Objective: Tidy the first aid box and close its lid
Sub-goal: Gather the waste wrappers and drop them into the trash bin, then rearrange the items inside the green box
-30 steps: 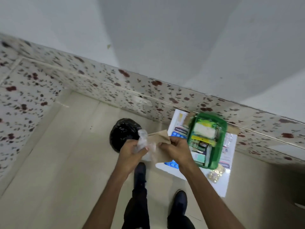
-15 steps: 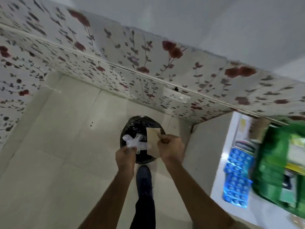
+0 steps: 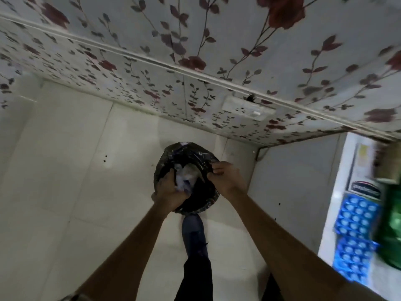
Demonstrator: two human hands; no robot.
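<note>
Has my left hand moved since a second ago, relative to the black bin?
Yes. The left hand went from beside the bin, near the table, to down over its open mouth, holding crumpled plastic inside the rim.

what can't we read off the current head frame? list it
- First aid box, head view: cut off by the right edge and motion-blurred; lid and contents unreadable.
- Left hand: closed on crumpled clear plastic over the bin bag; what else it holds is hidden.
- Right hand: fingertips curled at the bag rim; whether they pinch it is unclear.
- Blue blister packs: print blurred.
</note>
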